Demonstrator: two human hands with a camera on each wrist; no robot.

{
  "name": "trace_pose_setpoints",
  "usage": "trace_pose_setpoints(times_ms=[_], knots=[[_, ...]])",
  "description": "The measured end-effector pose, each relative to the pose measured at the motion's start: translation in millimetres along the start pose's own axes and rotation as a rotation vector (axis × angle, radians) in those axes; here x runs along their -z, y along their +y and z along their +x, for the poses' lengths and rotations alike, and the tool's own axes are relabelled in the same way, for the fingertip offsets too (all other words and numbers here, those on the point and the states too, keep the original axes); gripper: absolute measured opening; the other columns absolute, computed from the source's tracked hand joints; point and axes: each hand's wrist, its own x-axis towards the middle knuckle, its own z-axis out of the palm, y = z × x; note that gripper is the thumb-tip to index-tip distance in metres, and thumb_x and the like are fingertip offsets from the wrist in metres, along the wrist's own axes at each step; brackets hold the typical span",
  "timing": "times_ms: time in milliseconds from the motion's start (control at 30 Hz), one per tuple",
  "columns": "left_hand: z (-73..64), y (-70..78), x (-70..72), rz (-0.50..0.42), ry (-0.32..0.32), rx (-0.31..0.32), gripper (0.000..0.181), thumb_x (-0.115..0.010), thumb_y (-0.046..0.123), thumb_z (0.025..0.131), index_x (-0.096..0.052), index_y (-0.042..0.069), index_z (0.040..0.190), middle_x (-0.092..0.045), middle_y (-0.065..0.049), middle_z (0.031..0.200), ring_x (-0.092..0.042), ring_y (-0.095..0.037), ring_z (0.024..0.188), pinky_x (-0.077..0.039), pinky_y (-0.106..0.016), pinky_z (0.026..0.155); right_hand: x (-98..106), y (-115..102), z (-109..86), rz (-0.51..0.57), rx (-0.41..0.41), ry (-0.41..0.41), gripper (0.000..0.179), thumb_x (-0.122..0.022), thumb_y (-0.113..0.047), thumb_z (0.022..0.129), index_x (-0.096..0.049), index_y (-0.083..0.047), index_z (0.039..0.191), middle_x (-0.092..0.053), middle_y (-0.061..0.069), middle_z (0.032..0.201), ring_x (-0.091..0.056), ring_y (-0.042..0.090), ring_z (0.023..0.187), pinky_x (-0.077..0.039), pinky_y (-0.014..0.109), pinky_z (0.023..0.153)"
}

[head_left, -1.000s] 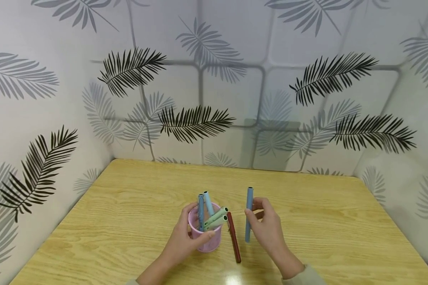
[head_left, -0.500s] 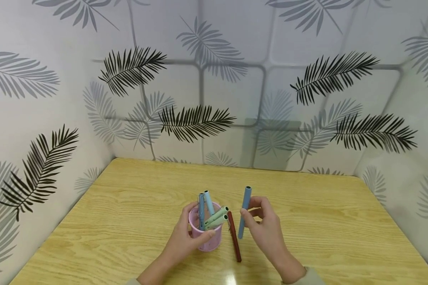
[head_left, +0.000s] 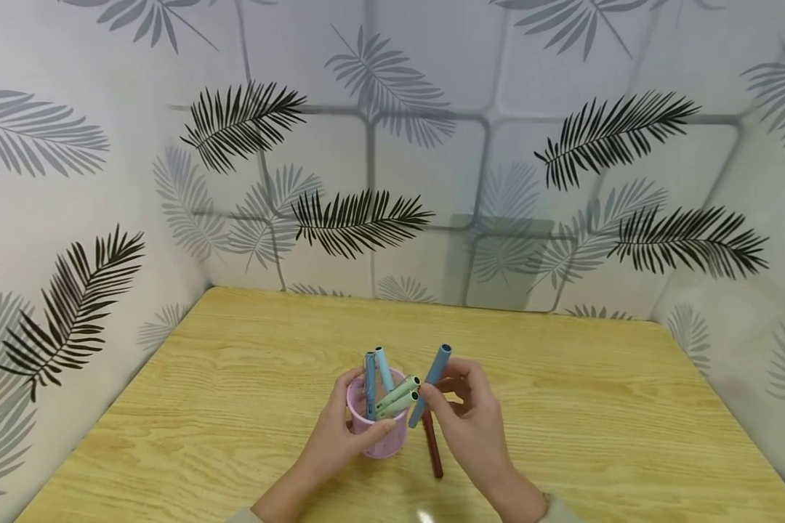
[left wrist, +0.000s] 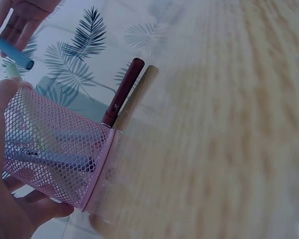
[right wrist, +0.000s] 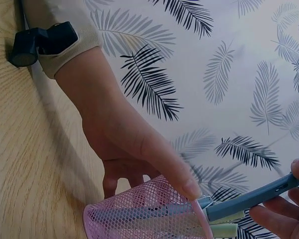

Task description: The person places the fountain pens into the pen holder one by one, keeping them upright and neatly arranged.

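My left hand (head_left: 340, 428) is wrapped round a pink mesh pen cup (head_left: 387, 442) standing on the table. Inside the cup lean a blue pen with a clip (head_left: 370, 385), a light blue pen (head_left: 384, 369) and two pale green pens (head_left: 397, 401). Between thumb and fingers, my right hand (head_left: 477, 421) pinches another blue pen (head_left: 440, 361). That pen is tilted, its lower end beside the cup's right rim in the head view. A dark red pen (head_left: 435, 454) lies on the table right of the cup, its upper part hidden behind the held pen and hand.
The wood-grain table (head_left: 235, 378) reaches back to a wall (head_left: 419, 160) printed with leaves. A dark device (right wrist: 45, 42) is strapped at the left sleeve cuff in the right wrist view.
My right hand has moved left toward the cup with the blue pen, which has gone from nearly upright to tilted. The left hand and cup have stayed in place.
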Motion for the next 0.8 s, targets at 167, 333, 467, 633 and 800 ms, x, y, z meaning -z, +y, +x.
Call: trace_pose_setpoints(times_ms=[167, 333, 467, 633, 800], knots=[[-3.9, 21.0, 1.6, -0.018, -0.010, -0.007, 0.078, -0.074, 0.017, 0.080, -0.026, 0.013, 0.142, -0.043, -0.015, 0.130, -0.050, -0.034, 0.111, -0.051, -0.044, 0.079, -5.9, -4.3, 1.2, 0.006, 0.030, 0.027, 0.029, -0.063, 0.006, 0.085, -0.049, 0.001, 0.110, -0.055, 0.010, 0.096, -0.062, 0.020, 0.084, -0.055, 0.031, 0.062], [-5.3, 26.9, 2.2, -0.022, -0.002, -0.008, 0.079, -0.075, 0.017, 0.079, -0.028, 0.013, 0.142, -0.043, -0.014, 0.132, -0.051, -0.034, 0.110, -0.050, -0.047, 0.080, -10.7, 1.8, 0.0, 0.006, 0.109, 0.030, 0.030, -0.063, 0.009, 0.083, -0.050, 0.003, 0.110, -0.056, 0.011, 0.095, -0.061, 0.019, 0.085, -0.055, 0.028, 0.064], [-5.2, 26.8, 2.3, -0.010, 0.001, -0.018, 0.079, -0.076, 0.019, 0.079, -0.028, 0.013, 0.142, -0.042, -0.013, 0.133, -0.050, -0.033, 0.112, -0.048, -0.050, 0.084, -12.7, 4.5, -2.8, 0.018, 0.119, 0.009, 0.031, -0.062, 0.013, 0.082, -0.049, 0.005, 0.110, -0.057, 0.013, 0.096, -0.062, 0.016, 0.088, -0.055, 0.028, 0.067], [-5.6, 27.0, 2.3, 0.013, 0.010, -0.026, 0.079, -0.076, 0.020, 0.079, -0.029, 0.012, 0.141, -0.042, -0.012, 0.134, -0.049, -0.031, 0.115, -0.045, -0.049, 0.088, -12.8, 5.7, -5.5, 0.016, 0.087, -0.012, 0.029, -0.062, 0.009, 0.083, -0.050, 0.003, 0.109, -0.059, 0.012, 0.097, -0.062, 0.015, 0.089, -0.055, 0.029, 0.068], [-5.7, 26.2, 2.5, 0.004, 0.005, -0.020, 0.079, -0.076, 0.020, 0.079, -0.029, 0.013, 0.142, -0.042, -0.012, 0.134, -0.049, -0.032, 0.114, -0.047, -0.049, 0.084, -13.1, 8.8, -8.7, -0.028, 0.056, -0.027, 0.025, -0.065, 0.005, 0.083, -0.055, -0.003, 0.104, -0.061, 0.009, 0.095, -0.062, 0.016, 0.084, -0.055, 0.031, 0.066]])
